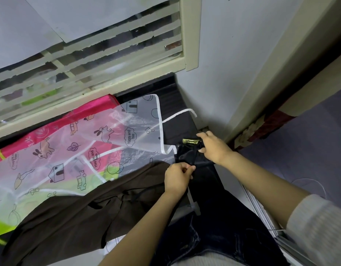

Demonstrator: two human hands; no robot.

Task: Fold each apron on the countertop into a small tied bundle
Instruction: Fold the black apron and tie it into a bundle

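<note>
- Well, the brown apron (69,217) and the clear printed apron (108,135) lie spread at left, not yet folded.
- My left grip (178,176) pinches the near edge of the black bundle (185,155); I should pull it taut.
- My right grip (214,146) clamps its far end on the surface (177,129); hold firm.

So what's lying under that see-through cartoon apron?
A pink apron and a lime-green apron show through it, on the dark countertop. The brown apron covers its near edge, hiding the rest.

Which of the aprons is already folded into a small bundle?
The black apron, gripped by the left hand and right hand; the printed translucent apron, pink apron and brown apron lie spread out.
</note>
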